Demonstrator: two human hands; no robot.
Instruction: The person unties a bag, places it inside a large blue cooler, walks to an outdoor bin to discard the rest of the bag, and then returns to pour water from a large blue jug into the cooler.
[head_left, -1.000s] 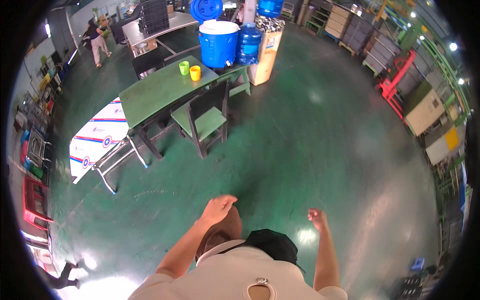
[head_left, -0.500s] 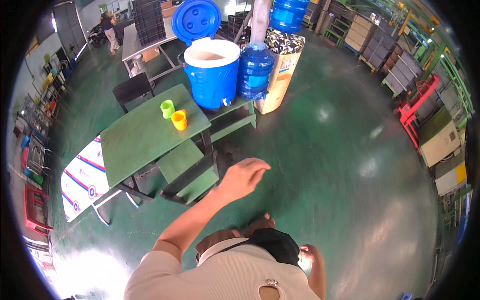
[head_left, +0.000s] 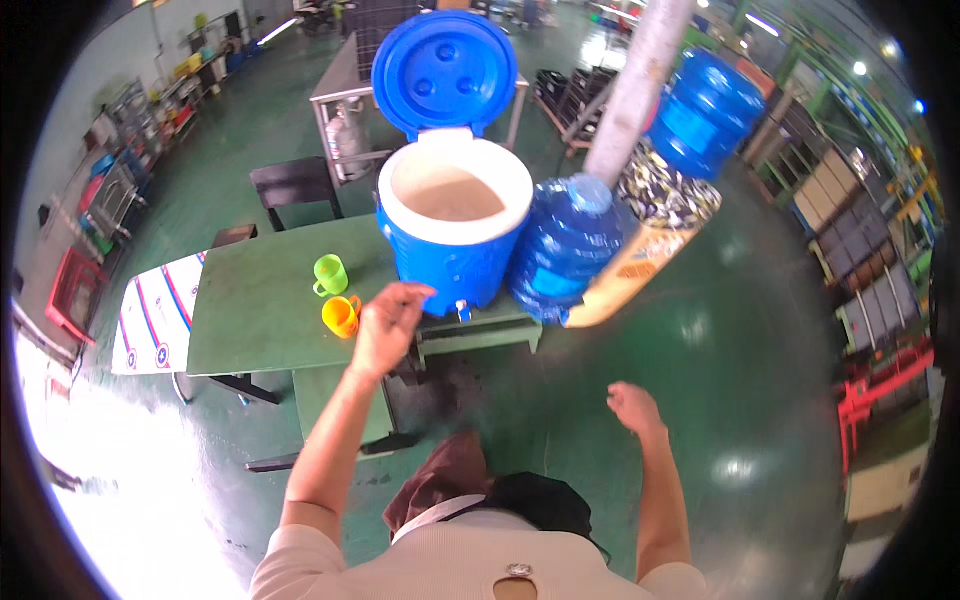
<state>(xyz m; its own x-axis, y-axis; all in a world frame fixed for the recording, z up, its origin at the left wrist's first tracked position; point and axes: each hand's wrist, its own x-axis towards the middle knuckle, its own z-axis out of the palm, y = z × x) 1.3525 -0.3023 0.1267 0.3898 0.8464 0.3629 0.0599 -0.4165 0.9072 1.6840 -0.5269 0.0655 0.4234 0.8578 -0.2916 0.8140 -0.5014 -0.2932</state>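
My left hand (head_left: pixel 388 328) hangs in the air in front of the blue drink cooler (head_left: pixel 455 235), its fingers loosely bent and apart, nothing visible in them. Close by, on the green table (head_left: pixel 255 305), stand an orange mug (head_left: pixel 341 317) and a lime green mug (head_left: pixel 330 275). The cooler's round blue lid (head_left: pixel 446 70) is tipped up at the back, baring its white inside. A small white tap (head_left: pixel 463 310) sits low on its front. Out to the right, my right hand (head_left: pixel 635 408) hangs over the floor, fingers curled in with nothing seen in them.
A blue water bottle (head_left: pixel 568 245) stands right of the cooler. Another bottle (head_left: pixel 705 112) sits on a water dispenser (head_left: pixel 645 265) by a grey post (head_left: pixel 640 85). A green bench (head_left: pixel 345 400) lies before the table, and a black chair (head_left: pixel 296 187) is behind it.
I have come closer to the table and cooler. My left hand has moved forward beside the orange mug and cooler. My right hand has swung up and forward from beside my body.
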